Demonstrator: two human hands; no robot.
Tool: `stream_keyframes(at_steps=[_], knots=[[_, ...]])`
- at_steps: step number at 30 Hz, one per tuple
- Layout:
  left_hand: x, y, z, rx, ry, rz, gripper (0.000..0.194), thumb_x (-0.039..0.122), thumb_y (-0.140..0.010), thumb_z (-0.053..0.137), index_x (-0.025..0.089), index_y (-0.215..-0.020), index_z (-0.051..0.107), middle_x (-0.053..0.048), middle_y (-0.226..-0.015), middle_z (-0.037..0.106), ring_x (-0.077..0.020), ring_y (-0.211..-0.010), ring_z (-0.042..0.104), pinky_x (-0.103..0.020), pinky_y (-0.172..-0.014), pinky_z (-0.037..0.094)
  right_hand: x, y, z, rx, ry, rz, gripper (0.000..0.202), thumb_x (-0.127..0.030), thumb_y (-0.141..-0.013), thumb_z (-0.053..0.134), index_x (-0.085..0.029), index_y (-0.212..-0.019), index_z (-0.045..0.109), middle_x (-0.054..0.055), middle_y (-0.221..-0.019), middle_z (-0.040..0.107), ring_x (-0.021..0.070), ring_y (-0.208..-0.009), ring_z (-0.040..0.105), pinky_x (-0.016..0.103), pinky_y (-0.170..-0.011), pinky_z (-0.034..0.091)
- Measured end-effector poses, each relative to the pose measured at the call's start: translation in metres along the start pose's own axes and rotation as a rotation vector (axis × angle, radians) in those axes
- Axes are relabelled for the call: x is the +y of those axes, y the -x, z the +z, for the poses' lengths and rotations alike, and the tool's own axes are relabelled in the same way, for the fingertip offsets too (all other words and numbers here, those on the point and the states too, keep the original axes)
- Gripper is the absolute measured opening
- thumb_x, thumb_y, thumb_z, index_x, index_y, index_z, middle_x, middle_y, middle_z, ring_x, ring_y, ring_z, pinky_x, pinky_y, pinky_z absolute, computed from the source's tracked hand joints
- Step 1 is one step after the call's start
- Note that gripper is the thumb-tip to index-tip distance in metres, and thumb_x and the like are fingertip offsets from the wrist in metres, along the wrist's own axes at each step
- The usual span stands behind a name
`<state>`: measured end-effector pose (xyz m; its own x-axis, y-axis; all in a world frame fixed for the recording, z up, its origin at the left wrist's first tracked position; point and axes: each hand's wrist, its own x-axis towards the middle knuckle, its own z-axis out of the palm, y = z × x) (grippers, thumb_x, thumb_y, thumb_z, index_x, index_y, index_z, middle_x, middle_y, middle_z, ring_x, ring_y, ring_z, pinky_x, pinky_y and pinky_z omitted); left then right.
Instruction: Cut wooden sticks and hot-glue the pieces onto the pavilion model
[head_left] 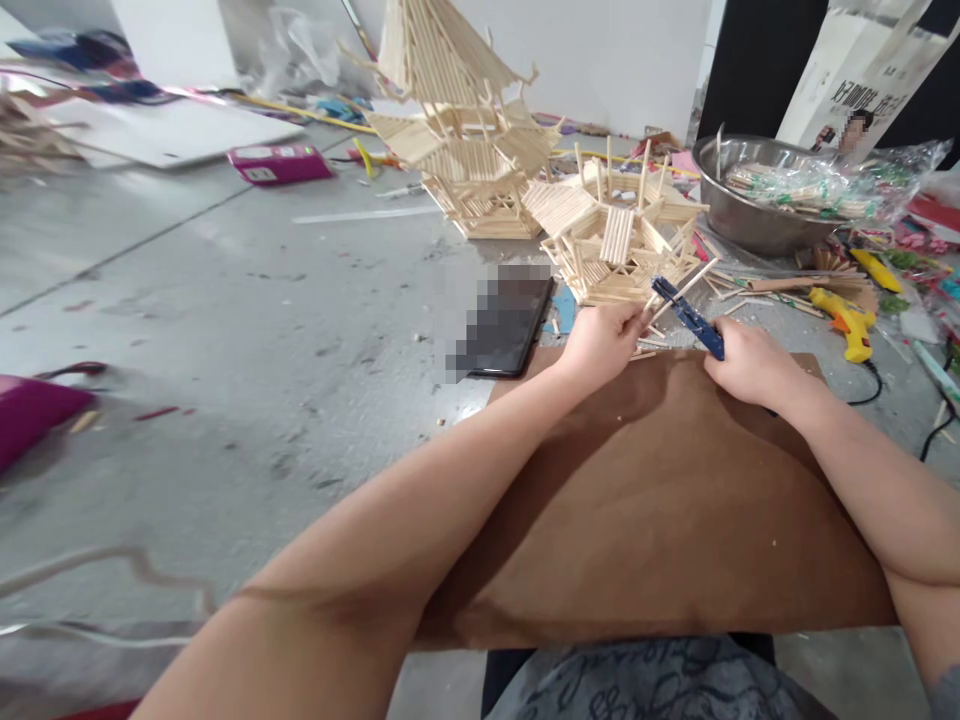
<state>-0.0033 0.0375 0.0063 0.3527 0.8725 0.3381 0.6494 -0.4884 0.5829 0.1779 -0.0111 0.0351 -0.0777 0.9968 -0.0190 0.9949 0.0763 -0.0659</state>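
Note:
My left hand [604,345] is closed on a thin wooden stick [696,280], which slants up to the right. The blue cutting tool [691,320] is gripped in my right hand [752,362], its head crossing the stick. Just beyond my hands stands a low, unroofed stick structure [616,235] with upright posts. Behind it to the left is a taller stick pagoda [469,130] with a pointed roof. Short stick pieces lie beside my left hand. A brown board [652,500] lies under my forearms.
A black phone [517,325] lies left of my left hand. At the right are a yellow glue gun [847,320] with a cord and a metal bowl [765,225] of bagged sticks. A purple box [281,165] sits at the back left.

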Motion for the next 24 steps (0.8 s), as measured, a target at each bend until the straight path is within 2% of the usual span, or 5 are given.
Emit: stream_keyframes(at_steps=[2,6,11,16,24], knots=[[0.0,0.0,0.001,0.052,-0.074,-0.023,0.026,0.025,-0.081,0.041,0.013,-0.088,0.064,-0.008,-0.082,0.066,-0.0165,-0.074,0.06,-0.027,-0.068,0.045,0.0,0.0,0.0,-0.007,0.001,0.004,0.023,-0.025,-0.072,0.042,-0.018,-0.092,0.051,0.011,-0.083,0.065,0.0268,-0.074,0.061,0.029,-0.054,0.033],[0.004,0.003,0.005,0.168,-0.144,0.11,0.03,0.025,-0.081,0.043,0.013,-0.105,0.057,-0.012,-0.107,0.06,-0.0202,-0.099,0.054,-0.035,-0.087,0.041,-0.002,0.001,0.001,-0.004,-0.005,0.007,0.023,-0.024,-0.073,0.043,-0.017,-0.093,0.052,0.011,-0.083,0.065,0.0257,-0.075,0.061,0.029,-0.054,0.033],[0.009,0.01,0.009,0.105,-0.11,0.059,0.024,0.029,-0.082,0.044,0.015,-0.098,0.056,-0.006,-0.08,0.065,-0.0147,-0.069,0.058,-0.026,-0.064,0.044,-0.01,0.006,-0.002,-0.001,-0.054,-0.004,0.022,-0.024,-0.073,0.043,-0.017,-0.092,0.051,0.01,-0.082,0.064,0.024,-0.074,0.06,0.028,-0.055,0.033],[0.013,0.011,0.005,0.151,-0.055,0.022,0.025,0.03,-0.086,0.036,0.016,-0.08,0.056,-0.002,-0.061,0.058,-0.0121,-0.055,0.052,-0.023,-0.053,0.036,-0.02,0.013,-0.006,-0.006,-0.147,-0.029,0.022,-0.03,-0.076,0.042,-0.018,-0.093,0.05,0.01,-0.081,0.064,0.0242,-0.074,0.059,0.029,-0.056,0.035],[0.007,0.003,0.001,0.164,0.295,0.165,0.025,0.031,-0.084,0.04,0.015,-0.074,0.057,0.001,-0.059,0.053,-0.0095,-0.056,0.047,-0.021,-0.052,0.035,-0.02,0.014,-0.007,0.054,-0.25,-0.061,0.036,-0.035,-0.076,0.043,-0.017,-0.107,0.046,0.013,-0.097,0.061,0.0267,-0.084,0.058,0.034,-0.066,0.041]])
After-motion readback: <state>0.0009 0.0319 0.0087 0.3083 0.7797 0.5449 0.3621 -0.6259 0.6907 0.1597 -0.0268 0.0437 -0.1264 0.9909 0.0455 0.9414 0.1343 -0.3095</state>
